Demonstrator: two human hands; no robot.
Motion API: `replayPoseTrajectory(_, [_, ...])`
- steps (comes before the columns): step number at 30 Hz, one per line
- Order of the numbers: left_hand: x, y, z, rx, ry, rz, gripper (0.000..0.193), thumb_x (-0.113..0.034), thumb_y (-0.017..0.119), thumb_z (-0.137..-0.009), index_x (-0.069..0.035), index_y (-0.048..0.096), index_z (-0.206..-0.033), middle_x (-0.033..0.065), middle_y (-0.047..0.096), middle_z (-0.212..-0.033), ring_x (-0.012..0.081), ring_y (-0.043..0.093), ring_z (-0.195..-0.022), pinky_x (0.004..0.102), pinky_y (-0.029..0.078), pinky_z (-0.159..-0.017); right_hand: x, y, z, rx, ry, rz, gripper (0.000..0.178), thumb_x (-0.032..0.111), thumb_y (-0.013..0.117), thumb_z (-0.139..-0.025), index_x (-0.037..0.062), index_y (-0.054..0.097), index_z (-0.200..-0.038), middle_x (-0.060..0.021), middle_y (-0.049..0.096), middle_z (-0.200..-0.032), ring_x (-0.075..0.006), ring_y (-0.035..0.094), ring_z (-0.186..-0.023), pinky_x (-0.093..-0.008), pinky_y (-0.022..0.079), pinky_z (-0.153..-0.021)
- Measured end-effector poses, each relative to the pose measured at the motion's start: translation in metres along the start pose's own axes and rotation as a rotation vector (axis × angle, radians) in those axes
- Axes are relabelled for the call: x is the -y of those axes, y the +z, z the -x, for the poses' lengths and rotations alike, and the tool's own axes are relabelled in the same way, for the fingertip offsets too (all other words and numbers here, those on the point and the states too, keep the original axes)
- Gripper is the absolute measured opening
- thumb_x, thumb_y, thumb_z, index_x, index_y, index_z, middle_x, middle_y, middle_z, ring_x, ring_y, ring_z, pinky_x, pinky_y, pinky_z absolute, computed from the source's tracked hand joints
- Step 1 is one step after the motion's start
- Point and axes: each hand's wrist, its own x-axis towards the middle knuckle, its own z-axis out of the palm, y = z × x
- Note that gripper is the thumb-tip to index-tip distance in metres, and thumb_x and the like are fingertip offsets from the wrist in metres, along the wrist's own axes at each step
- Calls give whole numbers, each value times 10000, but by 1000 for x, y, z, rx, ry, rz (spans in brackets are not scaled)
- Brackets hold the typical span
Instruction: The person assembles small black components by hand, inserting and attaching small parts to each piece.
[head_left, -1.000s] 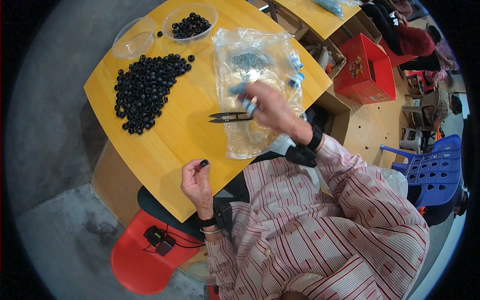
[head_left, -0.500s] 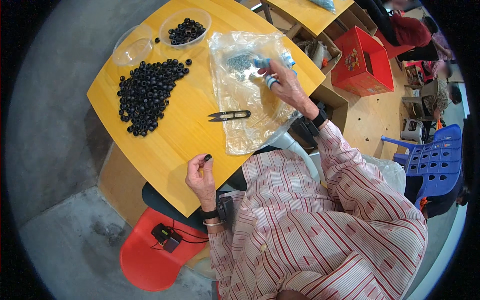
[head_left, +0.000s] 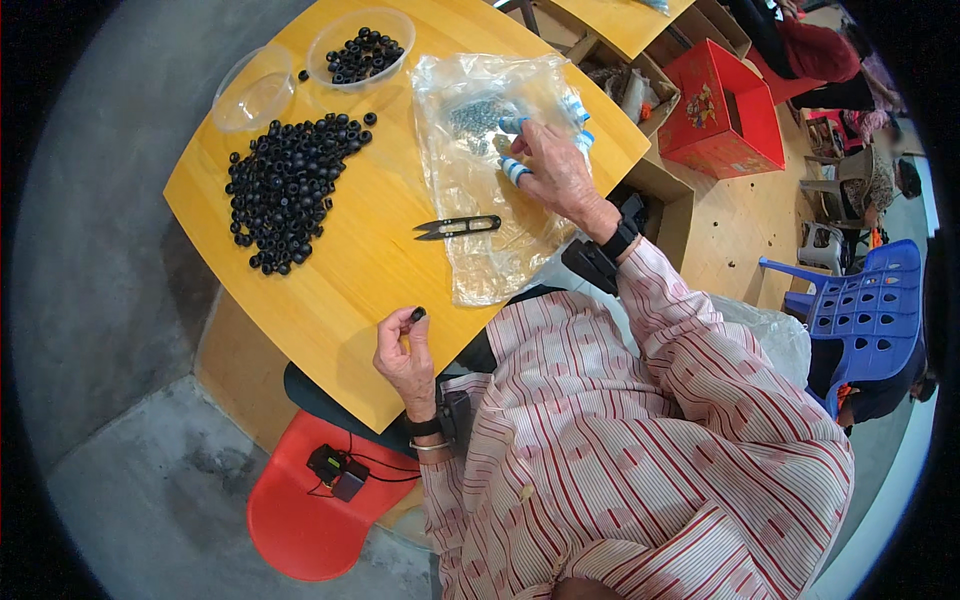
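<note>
My left hand [head_left: 405, 360] is at the near edge of the yellow table, pinching a small black round plastic piece [head_left: 418, 314] between thumb and fingertips. My right hand [head_left: 557, 172] reaches over a clear plastic bag [head_left: 470, 272] lying flat. Blue-and-white tape wraps some of its fingers, which are apart beside a scatter of tiny greyish pieces [head_left: 478, 117] on the bag. Whether a tiny piece is between them is too small to tell. Black thread snips [head_left: 458, 228] lie partly on the bag. Left of it spreads a heap of black hollow pieces [head_left: 285, 190].
At the far left of the table [head_left: 370, 270] stand a clear tub of black pieces [head_left: 362, 57] and another clear tub [head_left: 253, 98]. A red box [head_left: 715, 110] and a blue plastic chair [head_left: 880, 315] are to the right. A red chair [head_left: 300, 520] bears black devices.
My right hand has shifted slightly left and nearer over the bag. The left hand keeps its pinch on the black piece almost in place. The whole view has shifted slightly.
</note>
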Motion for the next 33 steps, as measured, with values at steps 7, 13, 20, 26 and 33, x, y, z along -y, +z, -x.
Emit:
replayPoseTrajectory(7, [-3,-1,0,3,12,-38,134,-45,668,-814,16,608,-917,51,626,-807,113,577,-734,242,474,-695,1,12,4,-22,4,9,187,57,603,-745,23,472,-875,-143,573,-843,-329,547,-840,-408,448,-717])
replayPoseTrajectory(13, [-5,1,0,14,16,-68,136,-32,667,-806,17,607,-917,48,621,-807,113,571,-730,242,473,-695,-5,12,8,-58,-45,-1,181,0,581,-738,12,458,-871,-153,567,-830,-340,557,-806,-395,465,-704])
replayPoseTrajectory(20, [3,-3,3,-14,-31,12,148,-18,666,-800,16,601,-928,45,620,-822,117,568,-739,242,468,-694,18,-6,21,39,100,-372,265,31,594,-779,16,502,-1027,-99,614,-861,-224,592,-761,-317,477,-696])
replayPoseTrajectory(26, [-5,-4,0,-29,-35,-45,163,3,659,-784,6,588,-931,57,619,-826,128,577,-734,244,469,-688,59,-8,35,231,109,-692,405,4,573,-830,19,484,-1224,-32,612,-871,-103,557,-768,-254,470,-710])
replayPoseTrajectory(33, [-5,2,-3,35,3,-71,178,5,664,-788,-13,577,-943,39,608,-813,126,571,-736,242,467,-683,94,5,51,628,153,-779,438,85,606,-856,30,453,-1262,-14,579,-931,-94,557,-850,-252,457,-794])
